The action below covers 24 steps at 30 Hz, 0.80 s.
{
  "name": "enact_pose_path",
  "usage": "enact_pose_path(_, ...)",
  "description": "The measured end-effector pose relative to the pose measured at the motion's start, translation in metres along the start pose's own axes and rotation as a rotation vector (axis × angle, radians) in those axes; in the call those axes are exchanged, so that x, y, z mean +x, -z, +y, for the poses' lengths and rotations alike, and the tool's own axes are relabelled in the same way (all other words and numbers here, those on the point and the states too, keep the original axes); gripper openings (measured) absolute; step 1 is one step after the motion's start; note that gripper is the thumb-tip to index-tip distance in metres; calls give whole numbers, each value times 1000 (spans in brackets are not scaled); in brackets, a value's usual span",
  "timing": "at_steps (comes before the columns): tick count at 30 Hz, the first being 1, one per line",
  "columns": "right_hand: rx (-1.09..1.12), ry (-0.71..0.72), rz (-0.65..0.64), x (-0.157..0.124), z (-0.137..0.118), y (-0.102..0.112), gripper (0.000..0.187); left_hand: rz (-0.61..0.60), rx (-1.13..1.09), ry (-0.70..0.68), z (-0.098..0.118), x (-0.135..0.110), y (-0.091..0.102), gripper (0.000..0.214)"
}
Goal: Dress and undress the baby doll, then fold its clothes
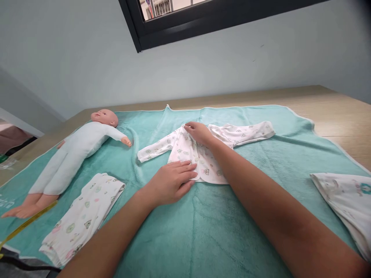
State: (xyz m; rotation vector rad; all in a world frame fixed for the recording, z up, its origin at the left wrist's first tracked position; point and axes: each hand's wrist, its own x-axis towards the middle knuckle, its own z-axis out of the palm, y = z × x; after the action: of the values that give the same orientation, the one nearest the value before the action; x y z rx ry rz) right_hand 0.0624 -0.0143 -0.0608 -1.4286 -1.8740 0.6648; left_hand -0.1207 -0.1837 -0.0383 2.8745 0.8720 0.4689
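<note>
A small white baby shirt (182,148) with a printed pattern lies front side up, its sleeves spread to both sides. My left hand (171,181) rests flat on its lower front edge, fingers stretched out and a little apart. Up at the neckline, my right hand (199,133) has its fingers closed together on the fabric by the left shoulder; its palm and wrist cover part of the collar and front. Under the shirt is a teal blanket (162,239).
On the left lies a baby doll (81,143) in a white bodysuit, with a yellow tape measure (29,222) by its feet. Matching patterned pants (87,212) are nearer me. Another white cloth (348,200) lies at the right edge. Behind the wooden table (342,119) are a wall and a window frame (203,27).
</note>
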Motion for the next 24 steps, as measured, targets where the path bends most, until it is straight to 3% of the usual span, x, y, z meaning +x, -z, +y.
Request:
enact_pose_path(6, 633, -202, 345, 9, 14, 17, 32, -144, 1, 69, 7, 4, -6, 61)
enact_pose_path(10, 726, -237, 376, 11, 21, 18, 28, -191, -89, 74, 9, 5, -4, 56)
enact_pose_path(13, 611, -213, 309, 10, 22, 14, 24, -27, -149, 193, -2, 5, 0, 42)
enact_pose_path(16, 359, -143, 243, 6, 17, 11, 22, 237, 53, 398, -29, -2, 4, 34)
enact_pose_path(17, 266, -99, 229, 3, 13, 10, 22, 268, 157, 474, -40, -5, 6, 33)
enact_pose_path(21, -5, 156, 193, -8, -12, 0, 27, 187, 388, 855, -75, -22, 13, 34)
enact_pose_path(24, -85, 323, 87, -17, -33, -15, 33, 151, 407, 974, -87, -30, 17, 33)
